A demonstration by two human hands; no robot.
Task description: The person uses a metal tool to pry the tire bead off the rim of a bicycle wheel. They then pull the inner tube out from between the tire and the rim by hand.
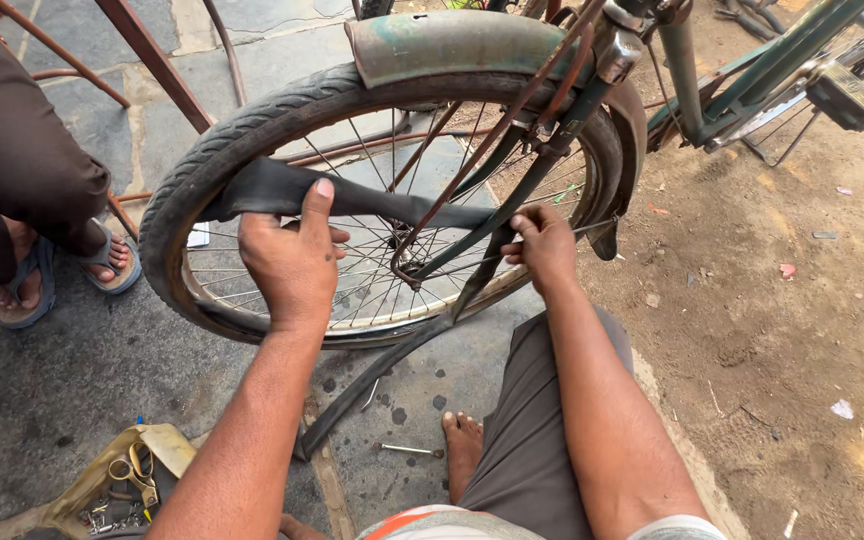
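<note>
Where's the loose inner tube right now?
The black inner tube stretches across the bicycle wheel at the picture's centre, held between the left hand and right hand, its tail drooping to the pavement.

No packages, signs or screens in view.
Perhaps one small white label or card (198,236), lying behind the wheel's spokes; too blurred to tell.

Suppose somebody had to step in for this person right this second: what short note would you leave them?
Left hand: grips the black inner tube, pulled out across the wheel.
Right hand: pinches the tube's other end by the fork.
More tube trails down onto the paving.
Done: tube is largely out of the tyre.
Left: freeing the rest; I cannot tell how much remains inside.
Tool bag lies lower left.
</note>
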